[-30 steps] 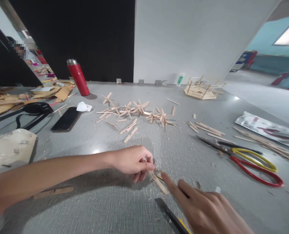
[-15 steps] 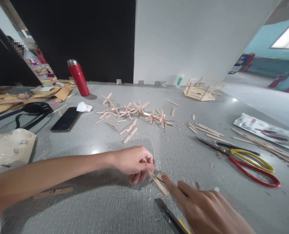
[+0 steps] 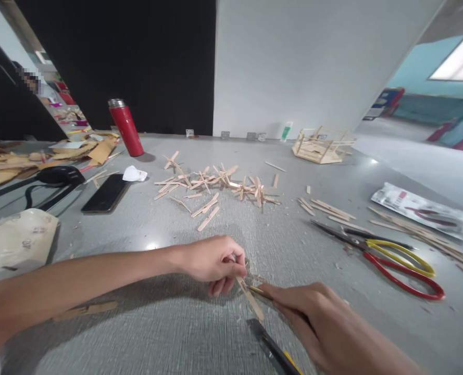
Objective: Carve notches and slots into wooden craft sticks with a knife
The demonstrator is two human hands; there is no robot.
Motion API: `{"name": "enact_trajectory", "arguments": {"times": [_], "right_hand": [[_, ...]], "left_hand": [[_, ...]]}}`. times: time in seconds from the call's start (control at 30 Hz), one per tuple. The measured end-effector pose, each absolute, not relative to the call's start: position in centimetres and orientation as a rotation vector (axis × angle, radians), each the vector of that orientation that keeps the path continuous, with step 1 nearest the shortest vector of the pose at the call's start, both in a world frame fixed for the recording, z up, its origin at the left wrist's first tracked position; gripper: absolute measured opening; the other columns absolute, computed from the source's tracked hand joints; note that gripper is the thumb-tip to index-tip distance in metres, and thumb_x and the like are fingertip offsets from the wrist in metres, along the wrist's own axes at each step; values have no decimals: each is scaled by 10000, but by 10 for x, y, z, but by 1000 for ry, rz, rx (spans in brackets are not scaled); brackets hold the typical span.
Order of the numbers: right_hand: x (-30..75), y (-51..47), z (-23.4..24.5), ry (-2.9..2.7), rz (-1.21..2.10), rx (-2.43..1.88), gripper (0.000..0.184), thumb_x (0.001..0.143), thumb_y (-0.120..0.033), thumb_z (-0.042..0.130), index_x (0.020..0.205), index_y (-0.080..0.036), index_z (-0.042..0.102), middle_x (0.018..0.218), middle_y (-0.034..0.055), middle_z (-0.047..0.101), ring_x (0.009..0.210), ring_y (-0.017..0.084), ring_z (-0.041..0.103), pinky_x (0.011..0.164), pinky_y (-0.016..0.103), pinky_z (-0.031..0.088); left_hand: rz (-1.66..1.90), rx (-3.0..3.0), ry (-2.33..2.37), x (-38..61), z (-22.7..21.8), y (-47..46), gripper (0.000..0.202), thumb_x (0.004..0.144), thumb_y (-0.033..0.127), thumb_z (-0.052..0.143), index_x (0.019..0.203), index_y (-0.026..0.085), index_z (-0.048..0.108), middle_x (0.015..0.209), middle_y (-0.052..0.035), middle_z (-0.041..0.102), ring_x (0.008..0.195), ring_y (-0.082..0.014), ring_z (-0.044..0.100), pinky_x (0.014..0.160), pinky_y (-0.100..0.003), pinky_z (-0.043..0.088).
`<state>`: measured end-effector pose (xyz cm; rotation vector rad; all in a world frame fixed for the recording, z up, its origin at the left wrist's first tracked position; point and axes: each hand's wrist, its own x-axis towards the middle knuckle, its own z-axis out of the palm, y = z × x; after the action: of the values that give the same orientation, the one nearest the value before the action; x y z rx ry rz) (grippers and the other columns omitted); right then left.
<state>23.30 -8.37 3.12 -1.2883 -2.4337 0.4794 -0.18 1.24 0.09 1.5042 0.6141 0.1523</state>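
Observation:
In the head view my left hand (image 3: 219, 263) pinches the upper end of a flat wooden craft stick (image 3: 253, 303) between thumb and fingers. The stick slants down toward me, its rounded end free. My right hand (image 3: 313, 317) grips a slim, brass-coloured tool (image 3: 260, 292). Its tip meets or nearly meets the stick's edge just below my left fingertips; my fingers hide the rest, so its kind is unclear. Wood shavings (image 3: 258, 279) lie around this spot. Close by at the bottom rests a dark tool with a yellow edge (image 3: 274, 346).
Wooden stick pieces (image 3: 219, 179) are heaped ahead. To the right lie red-and-yellow-handled scissors (image 3: 405, 265), loose sticks (image 3: 426, 234) and a plastic packet (image 3: 424, 211). A stick frame (image 3: 321, 147) stands behind. A red flask (image 3: 126, 130) and phone (image 3: 106, 194) are on the left.
My right hand has rolled over and its index finger has drawn back, showing more of the slim tool. The stick's free end has swung slightly left. My left hand stays nearly still.

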Motion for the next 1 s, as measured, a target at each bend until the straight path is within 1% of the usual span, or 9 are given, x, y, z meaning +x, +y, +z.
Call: {"name": "enact_trajectory", "arguments": {"times": [0.1,0.2,0.37,0.53,0.67,0.77,0.83,0.9,1.0], "right_hand": [[235,-80,32,-2471,559,-1283,374,975,-145,477,1192,-315,729,788,-1,759,659,151,703,592,226,531],[238,-80,30,-2601,436,-1231,459,950,-79,453,1305,-283,660,806,9,749,617,142,685,565,229,507],[245,-86,22,-2879,-70,-996,636,859,-4,454,1481,-135,434,908,49,711,600,159,653,521,291,491],[247,-88,19,-2901,-295,-904,625,820,12,460,1439,-71,453,930,71,710,638,180,671,520,309,523],[250,-88,14,-2810,-121,-1009,651,842,39,383,1462,-147,451,884,34,723,605,163,690,514,290,517],[251,-86,12,-2603,148,-1173,498,956,-62,362,1383,-227,559,926,40,757,689,164,724,599,270,545],[249,-83,13,-2383,375,-1335,343,1014,-216,411,1256,-244,652,962,50,769,779,181,730,681,277,557],[244,-81,16,-2161,639,-1483,271,1002,-370,487,1078,-234,709,870,38,751,734,184,698,639,272,534],[235,-83,23,-1878,1023,-1568,371,951,-510,543,764,-209,655,639,-5,594,587,144,553,511,241,419]], "left_hand": [[168,1491,611,-2,-1,12,383,930,535,630,818,180,538,565,32,620,395,-100,578,409,-189,469],[173,1486,606,-2,0,12,424,907,581,635,807,181,537,557,33,615,389,-103,574,405,-194,468],[175,1490,609,-2,1,11,378,935,516,632,794,182,522,535,39,603,370,-94,553,406,-187,456],[179,1489,607,-2,1,12,337,936,467,649,796,187,525,548,39,614,375,-97,560,398,-184,458],[168,1484,592,-3,0,13,340,944,478,635,806,185,530,552,34,617,391,-103,579,406,-183,467],[158,1471,582,-3,2,14,363,945,509,620,815,183,529,561,29,619,394,-101,579,405,-182,471],[177,1462,570,-3,5,13,377,938,529,623,821,183,525,575,26,623,399,-102,581,406,-187,477],[248,1452,550,-1,9,9,374,930,529,636,839,183,528,607,17,638,407,-99,580,408,-189,482],[405,1398,526,3,20,-1,329,938,484,649,886,177,543,669,-5,659,438,-97,590,419,-188,486]]}}
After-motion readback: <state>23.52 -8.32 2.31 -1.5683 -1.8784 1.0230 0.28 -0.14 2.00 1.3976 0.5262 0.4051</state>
